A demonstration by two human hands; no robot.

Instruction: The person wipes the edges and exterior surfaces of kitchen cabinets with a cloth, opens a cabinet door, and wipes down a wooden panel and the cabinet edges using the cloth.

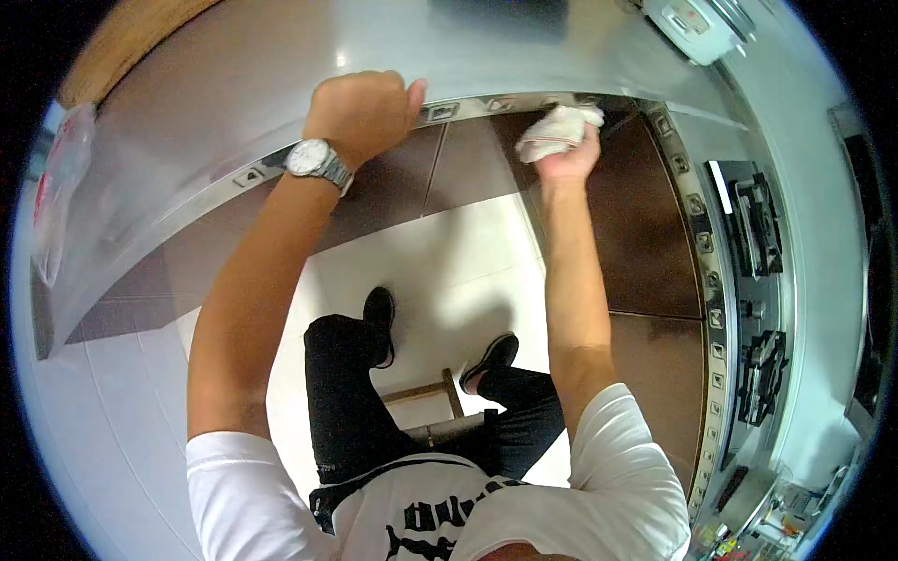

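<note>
A crumpled white cloth (557, 136) with thin reddish stripes is in my right hand (572, 161), its fingers wrapped round it. The cloth is against the front edge of the counter, near the inner corner. My left hand (363, 110), with a watch (311, 160) on the wrist, is curled into a fist at the same edge, further left. I see nothing in it, though its fingertips are hidden. Patterned trim (442, 112) runs along the counter edge, above brown cabinet doors (645, 224).
The metal counter (393, 42) curves across the top. A gas stove (756, 224) lies to the right. A pale appliance (687, 26) stands at the back right corner. A clear plastic bag (64, 192) hangs at the left. Beneath me is a wooden stool (426, 391).
</note>
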